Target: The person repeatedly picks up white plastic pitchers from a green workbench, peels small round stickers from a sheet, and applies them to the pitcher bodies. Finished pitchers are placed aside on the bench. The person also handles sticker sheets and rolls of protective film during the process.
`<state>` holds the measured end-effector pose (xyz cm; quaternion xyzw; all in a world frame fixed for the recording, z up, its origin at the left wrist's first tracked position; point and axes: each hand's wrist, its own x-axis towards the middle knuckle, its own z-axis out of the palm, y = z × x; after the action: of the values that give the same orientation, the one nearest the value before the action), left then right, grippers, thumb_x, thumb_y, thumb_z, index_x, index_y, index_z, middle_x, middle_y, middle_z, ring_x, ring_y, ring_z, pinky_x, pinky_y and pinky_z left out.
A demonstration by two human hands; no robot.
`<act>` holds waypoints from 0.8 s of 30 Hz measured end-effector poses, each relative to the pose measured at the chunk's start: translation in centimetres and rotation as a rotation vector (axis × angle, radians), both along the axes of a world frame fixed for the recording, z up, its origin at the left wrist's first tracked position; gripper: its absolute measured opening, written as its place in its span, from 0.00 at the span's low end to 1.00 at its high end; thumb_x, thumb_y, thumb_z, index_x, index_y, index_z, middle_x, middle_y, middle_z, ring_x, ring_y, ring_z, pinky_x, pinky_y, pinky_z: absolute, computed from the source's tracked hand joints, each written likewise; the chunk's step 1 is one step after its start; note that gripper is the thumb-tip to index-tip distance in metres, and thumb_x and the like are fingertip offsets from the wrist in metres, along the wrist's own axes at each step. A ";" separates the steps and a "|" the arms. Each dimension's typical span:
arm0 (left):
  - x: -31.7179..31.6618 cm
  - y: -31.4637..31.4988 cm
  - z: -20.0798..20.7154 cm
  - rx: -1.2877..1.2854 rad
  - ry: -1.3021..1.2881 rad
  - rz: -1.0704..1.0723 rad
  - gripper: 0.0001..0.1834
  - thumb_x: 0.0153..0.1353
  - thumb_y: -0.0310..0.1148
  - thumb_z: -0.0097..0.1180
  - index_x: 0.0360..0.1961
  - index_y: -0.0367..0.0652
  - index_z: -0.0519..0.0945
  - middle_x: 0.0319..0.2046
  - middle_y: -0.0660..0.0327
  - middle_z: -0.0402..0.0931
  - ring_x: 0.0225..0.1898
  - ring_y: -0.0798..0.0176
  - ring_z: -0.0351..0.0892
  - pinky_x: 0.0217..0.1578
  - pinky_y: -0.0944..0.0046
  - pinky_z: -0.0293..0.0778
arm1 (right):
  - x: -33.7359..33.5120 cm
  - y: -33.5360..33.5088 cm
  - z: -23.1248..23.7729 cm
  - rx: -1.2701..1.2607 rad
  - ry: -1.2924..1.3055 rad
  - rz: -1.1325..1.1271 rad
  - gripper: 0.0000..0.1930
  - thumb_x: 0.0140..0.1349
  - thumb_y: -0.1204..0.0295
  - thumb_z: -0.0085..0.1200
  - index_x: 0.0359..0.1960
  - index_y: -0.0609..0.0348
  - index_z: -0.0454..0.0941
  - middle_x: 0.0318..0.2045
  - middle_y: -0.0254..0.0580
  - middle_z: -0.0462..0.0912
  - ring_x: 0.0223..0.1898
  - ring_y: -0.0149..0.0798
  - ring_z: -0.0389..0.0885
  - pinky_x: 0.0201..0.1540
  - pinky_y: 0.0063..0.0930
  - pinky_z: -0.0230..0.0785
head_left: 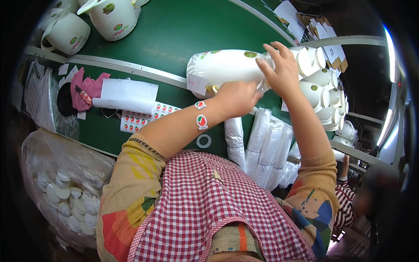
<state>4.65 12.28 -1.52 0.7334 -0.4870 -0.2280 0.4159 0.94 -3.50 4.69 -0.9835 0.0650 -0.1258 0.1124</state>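
Note:
A white jug [231,65] with green printed decoration lies on its side on the green workbench, its base to the left. Clear plastic film [262,85] gleams at its near side, toward the top end. My left hand [238,97] is closed, its fingers pinching this film beside the jug. Over the top end of the jug, my right hand [281,67] has its fingers spread, the thumb toward the jug. A small white tag [197,84] with a gold tie hangs near the base. Two red-and-green stickers [201,122] are stuck on my left forearm.
More white jugs stand at the far left [115,19] and crowd together at the right [321,89]. Rolled plastic bags [266,144] lie near me, beside a sticker sheet [131,121], white paper [126,94] and pink cloth [83,94]. A bag of white lids [65,201] sits lower left.

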 end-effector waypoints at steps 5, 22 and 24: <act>-2.4 0.5 -2.3 -0.044 -0.017 -0.131 0.14 0.63 0.37 0.51 0.40 0.37 0.77 0.30 0.47 0.80 0.33 0.45 0.81 0.38 0.49 0.76 | 0.0 8.1 1.4 0.429 0.460 0.407 0.12 0.55 0.64 0.54 0.30 0.58 0.84 0.33 0.43 0.84 0.39 0.46 0.81 0.52 0.43 0.66; -0.5 -1.7 -2.8 0.039 0.163 -0.185 0.13 0.64 0.36 0.52 0.42 0.36 0.73 0.29 0.53 0.78 0.25 0.57 0.78 0.29 0.56 0.74 | -0.3 8.9 1.0 0.697 0.344 0.333 0.06 0.54 0.74 0.56 0.33 0.63 0.80 0.32 0.44 0.81 0.36 0.38 0.80 0.43 0.30 0.71; 2.4 -4.0 -2.7 0.074 0.300 -0.096 0.13 0.64 0.36 0.52 0.42 0.36 0.73 0.28 0.53 0.77 0.25 0.58 0.77 0.28 0.57 0.74 | -0.8 8.1 2.8 0.759 0.012 0.297 0.04 0.58 0.79 0.54 0.35 0.65 0.78 0.33 0.40 0.79 0.38 0.31 0.78 0.43 0.25 0.69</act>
<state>7.07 8.25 -4.25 0.6820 -0.4451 -0.3724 0.4451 0.14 4.58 7.53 -0.8715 -0.0354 -0.0697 0.4842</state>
